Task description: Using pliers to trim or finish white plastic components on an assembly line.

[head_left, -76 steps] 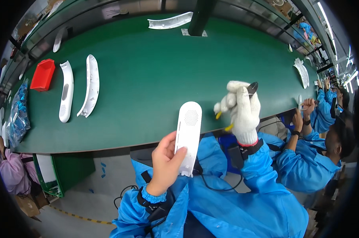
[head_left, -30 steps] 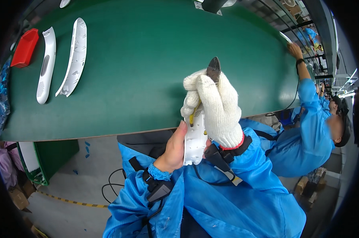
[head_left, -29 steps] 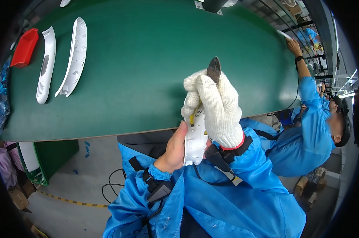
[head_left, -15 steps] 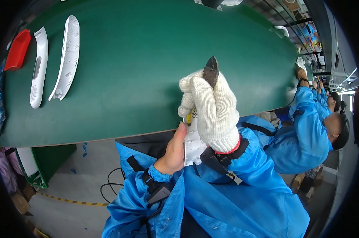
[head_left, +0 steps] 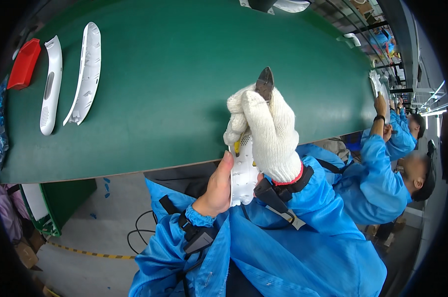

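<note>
My bare left hand (head_left: 215,190) is wrapped around the side of a white plastic shell (head_left: 242,185) with a patch of small holes, in front of the table edge. Above it, my right hand (head_left: 271,133), in a white knitted glove, is closed around a pair of cutting pliers (head_left: 265,83). Their dark pointed jaws stick up past the glove, and a bit of yellow handle shows below the fingers. The glove covers part of the shell; whether the pliers touch it I cannot tell.
On the green table (head_left: 159,99) lie a white handle cover (head_left: 50,89), a curved white half shell (head_left: 85,74) and a red tray (head_left: 24,64) at the left. A co-worker (head_left: 377,173) in blue sits to the right. A green bin (head_left: 68,203) stands below the table's left.
My gloved hand has shifted slightly, baring more of the shell. The pliers remain in it. The co-worker at the right has moved their arms and head.
</note>
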Action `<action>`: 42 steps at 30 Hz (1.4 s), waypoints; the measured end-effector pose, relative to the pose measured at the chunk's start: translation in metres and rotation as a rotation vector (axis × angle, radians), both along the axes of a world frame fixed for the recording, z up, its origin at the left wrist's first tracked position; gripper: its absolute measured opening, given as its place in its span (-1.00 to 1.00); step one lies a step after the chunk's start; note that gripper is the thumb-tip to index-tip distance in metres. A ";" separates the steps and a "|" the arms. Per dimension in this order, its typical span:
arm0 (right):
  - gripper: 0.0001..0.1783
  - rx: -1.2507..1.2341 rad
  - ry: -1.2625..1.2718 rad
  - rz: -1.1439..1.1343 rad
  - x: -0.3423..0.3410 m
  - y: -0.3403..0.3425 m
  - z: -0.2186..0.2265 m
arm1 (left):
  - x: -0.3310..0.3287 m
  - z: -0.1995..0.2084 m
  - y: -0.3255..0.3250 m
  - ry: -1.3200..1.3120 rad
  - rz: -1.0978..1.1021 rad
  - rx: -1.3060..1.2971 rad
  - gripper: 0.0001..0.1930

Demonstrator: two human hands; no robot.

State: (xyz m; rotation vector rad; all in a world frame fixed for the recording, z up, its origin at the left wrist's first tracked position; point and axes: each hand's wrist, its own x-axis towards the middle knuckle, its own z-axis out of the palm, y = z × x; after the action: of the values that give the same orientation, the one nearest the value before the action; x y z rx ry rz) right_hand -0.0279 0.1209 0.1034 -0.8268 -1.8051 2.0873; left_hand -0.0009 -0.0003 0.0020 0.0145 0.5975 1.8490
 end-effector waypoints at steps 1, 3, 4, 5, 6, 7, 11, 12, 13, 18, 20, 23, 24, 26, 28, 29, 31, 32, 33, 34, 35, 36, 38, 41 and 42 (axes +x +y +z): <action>-0.71 0.018 -0.010 0.005 0.001 -0.001 0.000 | 0.001 0.005 0.002 -0.054 0.040 -0.047 -0.27; -0.71 0.123 -0.028 0.026 0.003 -0.003 0.000 | 0.001 0.021 0.007 -0.164 0.120 -0.138 -0.28; -0.71 0.175 -0.037 0.037 0.004 -0.004 0.000 | 0.001 0.020 0.007 -0.164 0.118 -0.120 -0.29; -0.71 0.171 -0.031 0.047 0.006 -0.004 0.000 | 0.002 0.018 0.006 -0.163 0.114 -0.101 -0.30; -0.71 0.168 -0.025 0.057 0.009 -0.003 0.000 | 0.003 0.015 0.005 -0.163 0.110 -0.082 -0.31; -0.70 0.164 -0.018 0.067 0.012 -0.003 -0.001 | 0.004 0.012 0.004 -0.148 0.090 -0.049 -0.31; -0.82 0.443 0.253 0.202 0.028 0.001 -0.012 | 0.003 0.005 0.002 -0.070 0.049 0.000 -0.31; -0.81 0.391 0.198 0.202 0.026 -0.001 -0.007 | 0.004 0.004 0.002 -0.069 0.043 0.007 -0.31; -0.79 0.340 0.144 0.201 0.021 -0.003 0.000 | 0.004 0.003 0.002 -0.066 0.041 0.013 -0.30; -0.70 -0.026 0.079 -0.020 0.013 0.019 -0.003 | 0.004 -0.003 0.005 -0.099 0.015 0.187 -0.31; -0.71 0.061 0.083 -0.052 0.014 0.020 -0.002 | 0.004 -0.002 0.006 -0.099 0.017 0.213 -0.31; -0.72 0.050 0.072 -0.063 0.017 0.015 -0.005 | 0.006 -0.002 0.007 -0.109 0.024 0.192 -0.32; -0.72 0.040 0.067 -0.058 0.018 0.015 -0.005 | 0.006 -0.003 0.006 -0.105 0.023 0.189 -0.32; -0.72 0.021 0.058 -0.049 0.019 0.016 -0.003 | 0.007 -0.003 0.006 -0.098 0.026 0.172 -0.32; -0.71 0.066 0.063 -0.043 0.019 0.015 -0.004 | 0.007 -0.001 0.006 -0.091 0.035 0.144 -0.32; -0.71 0.087 0.063 -0.040 0.019 0.015 -0.005 | 0.008 0.000 0.006 -0.084 0.041 0.124 -0.32; -0.71 0.054 0.056 -0.038 0.021 0.012 -0.001 | 0.008 0.003 0.006 -0.069 0.053 0.084 -0.33; -0.70 0.039 0.051 -0.039 0.021 0.011 0.001 | 0.008 0.003 0.006 -0.061 0.052 0.087 -0.33; -0.70 0.084 0.042 -0.048 0.022 0.011 0.000 | 0.009 0.003 0.006 -0.053 0.051 0.090 -0.33; -0.70 0.128 0.032 -0.058 0.022 0.011 -0.001 | 0.009 0.003 0.006 -0.045 0.049 0.093 -0.33; -0.69 0.172 0.022 -0.064 0.022 0.010 -0.003 | 0.009 0.001 0.006 -0.047 0.043 0.090 -0.33; -0.69 0.138 0.032 -0.066 0.022 0.011 -0.004 | 0.009 0.001 0.005 -0.049 0.037 0.086 -0.33; -0.69 0.072 0.052 -0.072 0.021 0.012 -0.004 | 0.009 0.000 0.004 -0.049 0.034 0.076 -0.33; -0.70 0.061 0.038 -0.034 0.018 0.012 -0.001 | 0.009 0.002 0.004 -0.034 0.044 0.063 -0.35; -0.70 0.062 0.016 -0.040 0.018 0.012 0.000 | 0.009 0.003 0.004 -0.023 0.048 0.063 -0.36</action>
State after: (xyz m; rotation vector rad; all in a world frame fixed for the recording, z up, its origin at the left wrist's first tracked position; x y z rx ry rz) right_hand -0.0103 0.1326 0.1036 -0.8210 -1.8204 1.9966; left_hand 0.0080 0.0033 0.0048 0.0201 0.5276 1.9117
